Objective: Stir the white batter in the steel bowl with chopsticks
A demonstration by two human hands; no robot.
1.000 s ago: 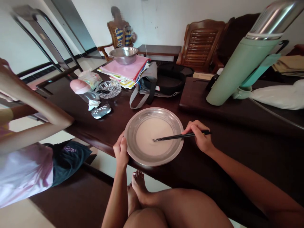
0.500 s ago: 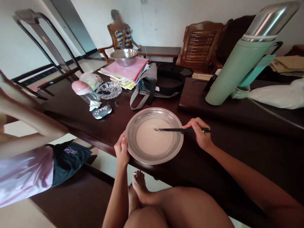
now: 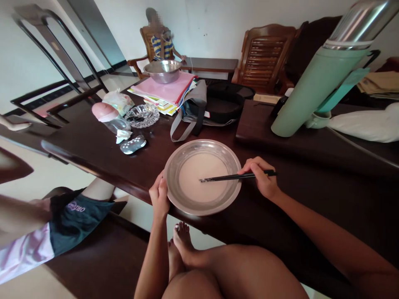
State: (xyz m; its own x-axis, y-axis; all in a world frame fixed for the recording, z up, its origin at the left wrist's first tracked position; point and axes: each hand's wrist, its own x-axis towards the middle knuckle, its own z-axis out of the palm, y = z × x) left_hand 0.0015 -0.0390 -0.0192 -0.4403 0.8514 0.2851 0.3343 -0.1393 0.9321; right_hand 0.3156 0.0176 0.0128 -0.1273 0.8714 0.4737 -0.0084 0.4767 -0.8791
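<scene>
A wide metal bowl [image 3: 174, 195] rests at the near edge of the dark table, partly filled with a pale, milky liquid [image 3: 199, 166]. My left hand [image 3: 159, 194] grips its left rim, thumb on the near side; the other fingers are mostly hidden under the bowl. In my right hand [image 3: 261, 176] is a pair of black chopsticks [image 3: 229, 177], held closed together at the right side of the bowl. They reach leftward over the rim, and their tips touch the liquid near its middle.
Behind the bowl lie a game controller [image 3: 133, 144], a bottle with a pink cap [image 3: 106, 112], a glass ashtray [image 3: 142, 116] and a black-grey bag [image 3: 218, 104]. A second metal bowl [image 3: 163, 72] sits on folders. A green thermos [image 3: 318, 91] stands right. One person [image 3: 81, 211] sits left, another [image 3: 162, 45] behind.
The chopstick tips have moved slightly toward me and left in the liquid. My left hand stays on the rim. The person at left has drawn their arms back from the table.
</scene>
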